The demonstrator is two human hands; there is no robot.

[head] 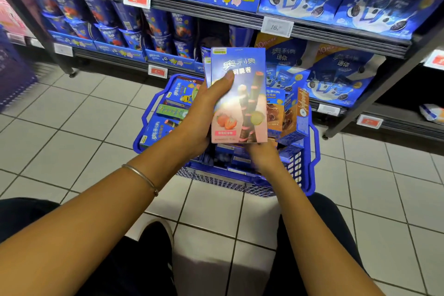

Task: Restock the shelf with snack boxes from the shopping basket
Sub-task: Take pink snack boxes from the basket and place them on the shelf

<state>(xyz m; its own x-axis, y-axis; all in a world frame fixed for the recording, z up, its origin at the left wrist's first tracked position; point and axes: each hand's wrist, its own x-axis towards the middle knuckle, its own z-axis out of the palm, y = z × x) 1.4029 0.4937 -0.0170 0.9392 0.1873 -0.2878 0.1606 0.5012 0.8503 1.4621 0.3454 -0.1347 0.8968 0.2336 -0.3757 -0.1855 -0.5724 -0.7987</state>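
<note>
A blue plastic shopping basket (310, 175) stands on the tiled floor in front of the shelf, holding several blue snack boxes (158, 131). My left hand (206, 108) grips a small stack of upright boxes; the front one is a blue and pink strawberry snack box (242, 103), held above the basket. My right hand (262, 155) is under the stack's bottom edge, supporting it; its fingers are partly hidden and blurred. A thin metal bangle sits on my left wrist.
The shelf (216, 13) rises behind the basket, filled with blue cookie cups, trays and large blue boxes (336, 72), with price tags (277, 27) along the rails. A shelf upright (374, 94) slants at right. My knees and one dark shoe (156, 235) are below.
</note>
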